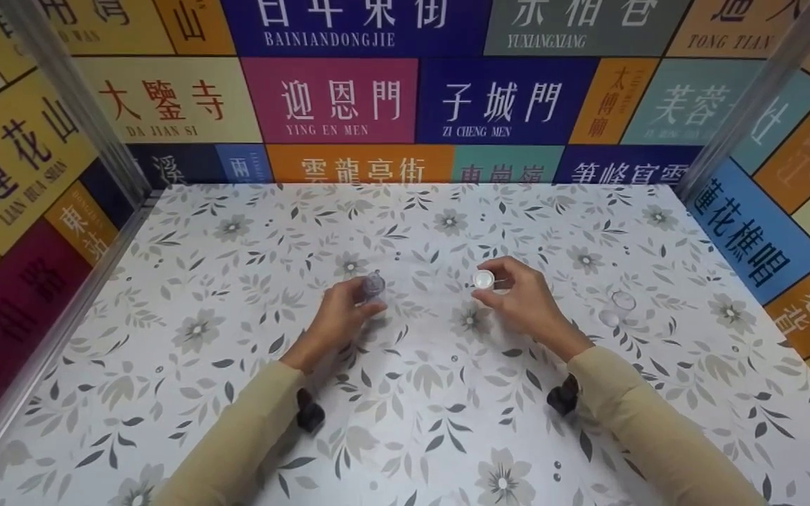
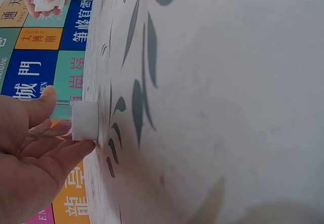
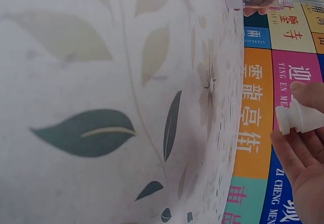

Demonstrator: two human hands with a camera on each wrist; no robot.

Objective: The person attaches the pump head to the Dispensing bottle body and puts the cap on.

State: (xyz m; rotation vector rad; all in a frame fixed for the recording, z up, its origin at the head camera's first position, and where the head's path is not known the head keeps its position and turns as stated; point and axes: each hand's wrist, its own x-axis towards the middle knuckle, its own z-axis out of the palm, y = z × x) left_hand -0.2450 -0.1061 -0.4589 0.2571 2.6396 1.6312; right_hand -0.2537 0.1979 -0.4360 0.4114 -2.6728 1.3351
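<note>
A small clear bottle (image 1: 374,283) with a threaded neck stands upright, gripped between the thumb and fingers of my left hand (image 1: 338,310). Its white base (image 2: 85,121) is at the tabletop in the left wrist view. Across a gap to the right, my right hand (image 1: 526,301) pinches a white pump top (image 1: 483,280) above the table. That pump top (image 3: 299,117) has a wider round end and a narrower body in the right wrist view; part of it is hidden by the hand. The bottle and pump top are apart.
A clear plastic cap (image 1: 612,318) lies on the table to the right of my right hand. The table cover (image 1: 405,414) is white with grey leaves and flowers. Colourful panels with lettering (image 1: 335,98) stand behind and at both sides, with clear posts (image 1: 749,98) at the back corners.
</note>
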